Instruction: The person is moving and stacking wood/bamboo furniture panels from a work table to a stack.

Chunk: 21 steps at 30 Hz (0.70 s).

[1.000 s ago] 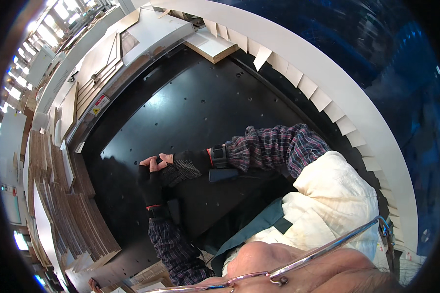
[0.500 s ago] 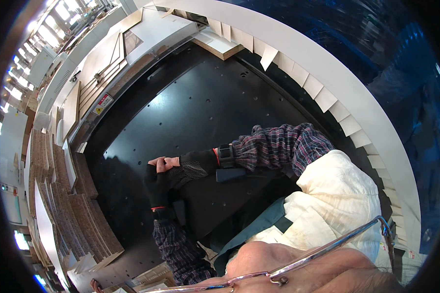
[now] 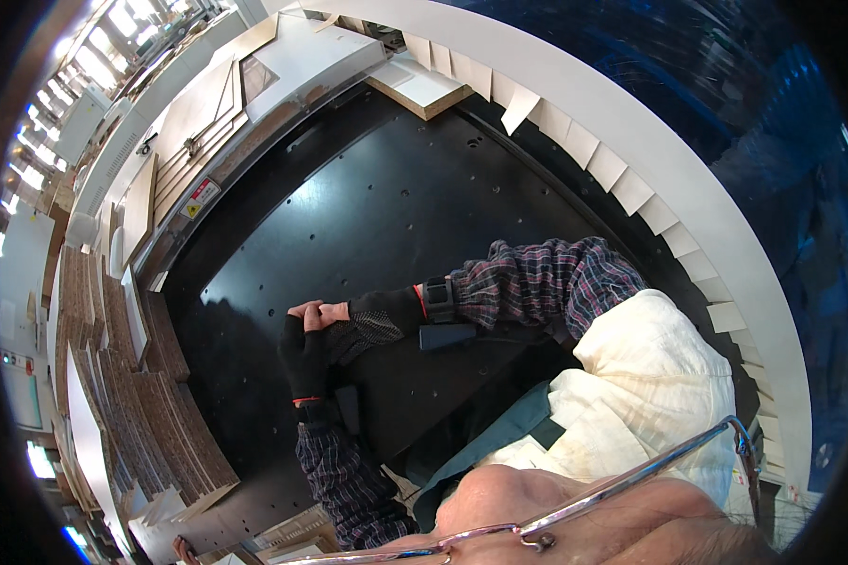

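Observation:
My left hand (image 3: 303, 363) and my right hand (image 3: 372, 322) are clasped against each other above a black, hole-dotted machine table (image 3: 367, 207). Both wear dark gloves with bare fingertips and red edging at the wrists. The fingers of each hand are closed, and no object shows between them. Part of the grip is hidden where the hands overlap. A dark band with a box-like unit (image 3: 437, 299) sits on my right wrist. Just below that forearm is a dark flat block (image 3: 447, 336).
Stacked particle boards (image 3: 151, 414) stand along the left. Thin panels (image 3: 193, 122) lie on the far-left ledge beside a warning label (image 3: 201, 198). A white-topped board (image 3: 422, 89) rests at the table's far edge. Pale flaps (image 3: 622, 188) line the curved white frame (image 3: 725, 207) on the right.
Almost nothing differs. The hands stay clasped in the same place, and the whole view has shifted very slightly.

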Each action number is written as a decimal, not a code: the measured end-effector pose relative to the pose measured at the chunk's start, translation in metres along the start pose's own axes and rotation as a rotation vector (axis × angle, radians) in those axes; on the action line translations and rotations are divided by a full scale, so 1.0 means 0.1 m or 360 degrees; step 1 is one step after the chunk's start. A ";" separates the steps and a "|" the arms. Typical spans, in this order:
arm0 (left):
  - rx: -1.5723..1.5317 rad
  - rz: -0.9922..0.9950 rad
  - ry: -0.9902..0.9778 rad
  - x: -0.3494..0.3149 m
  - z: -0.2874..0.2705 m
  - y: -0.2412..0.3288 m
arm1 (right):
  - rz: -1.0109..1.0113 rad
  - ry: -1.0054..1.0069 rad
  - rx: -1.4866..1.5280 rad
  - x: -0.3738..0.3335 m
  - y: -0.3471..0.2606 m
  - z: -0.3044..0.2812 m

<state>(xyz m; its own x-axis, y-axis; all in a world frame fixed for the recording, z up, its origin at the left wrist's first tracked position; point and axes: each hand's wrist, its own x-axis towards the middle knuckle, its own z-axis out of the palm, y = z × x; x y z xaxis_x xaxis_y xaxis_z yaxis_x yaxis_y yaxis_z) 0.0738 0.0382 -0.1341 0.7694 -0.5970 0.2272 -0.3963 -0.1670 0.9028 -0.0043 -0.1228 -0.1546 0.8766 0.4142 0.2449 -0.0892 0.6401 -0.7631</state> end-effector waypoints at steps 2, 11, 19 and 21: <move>-0.0024 -0.0048 -0.0001 0.00 0.00 -0.01 | 0.0030 0.0016 0.0040 0.01 0.01 -0.01; 0.0026 -0.0021 -0.0002 0.00 0.00 0.03 | 0.0051 0.0109 0.0144 0.00 0.02 0.01; 0.0053 -0.0020 -0.0009 0.00 0.00 0.05 | -0.0019 0.0080 0.0038 0.00 -0.03 0.04; 0.0082 0.0004 -0.0006 0.00 -0.01 0.05 | 0.0097 0.0128 0.0038 -0.03 -0.07 0.06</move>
<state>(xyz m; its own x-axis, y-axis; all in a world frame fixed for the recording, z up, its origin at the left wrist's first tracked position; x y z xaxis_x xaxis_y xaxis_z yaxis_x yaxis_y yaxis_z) 0.0723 0.0380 -0.1295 0.7665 -0.6004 0.2282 -0.4235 -0.2053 0.8823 -0.0089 -0.1245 -0.1465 0.9042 0.4003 0.1487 -0.1543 0.6309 -0.7604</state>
